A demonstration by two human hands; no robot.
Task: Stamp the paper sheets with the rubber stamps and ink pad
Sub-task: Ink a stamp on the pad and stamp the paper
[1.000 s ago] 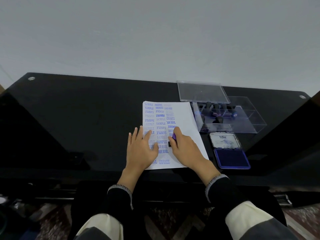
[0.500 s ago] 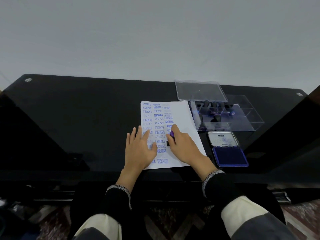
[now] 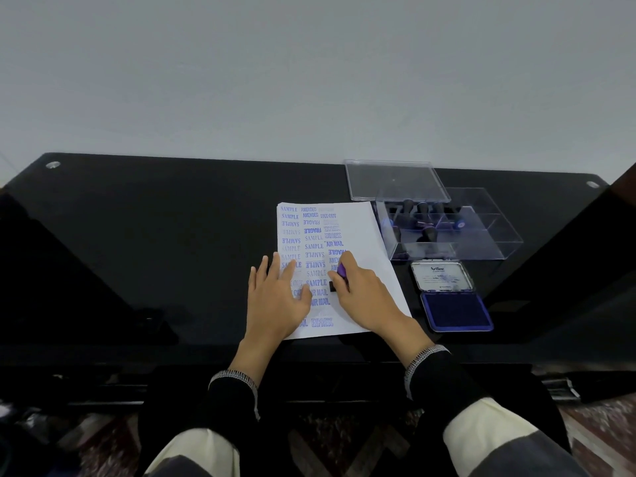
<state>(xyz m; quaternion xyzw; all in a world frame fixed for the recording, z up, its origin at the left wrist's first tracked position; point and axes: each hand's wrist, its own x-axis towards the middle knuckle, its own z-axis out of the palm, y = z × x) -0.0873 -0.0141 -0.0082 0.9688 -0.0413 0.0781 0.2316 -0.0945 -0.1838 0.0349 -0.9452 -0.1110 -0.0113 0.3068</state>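
1. Head view: a white paper sheet [image 3: 358, 235] lies on a black glossy table [image 3: 172, 235], a little right of centre. Its left and middle columns are filled with blue stamped words such as SAMPLE, FRAGILE, AIR MAIL and EXPRESS.
2. The left hand [image 3: 278, 297] lies flat on the lower left part of the sheet, fingers straight and slightly spread, pointing toward 12 o'clock, pressing the paper down.
3. The right hand [image 3: 364, 297] sits just beside it at 3 o'clock, fingers curled round a rubber stamp [image 3: 339, 278]. Only the stamp's purple top and dark base show between thumb and index finger; the base rests on the paper near the middle column of prints.
4. At 3 o'clock from the right hand, off the sheet, an ink pad [image 3: 456, 311] lies open, its blue pad facing up and its hinged lid [image 3: 442, 276] folded back toward 12 o'clock, label side showing.
5. Beyond the ink pad, at 12 o'clock from it, stands a clear plastic box [image 3: 481, 235] holding several more dark-handled stamps [image 3: 423, 218]; their number is hard to tell.
6. The box's clear lid [image 3: 392, 180] lies flat at 11 o'clock from the box, touching or overlapping its far corner.
7. Dark sleeves [image 3: 433, 380] with patterned cuffs cover both wrists.
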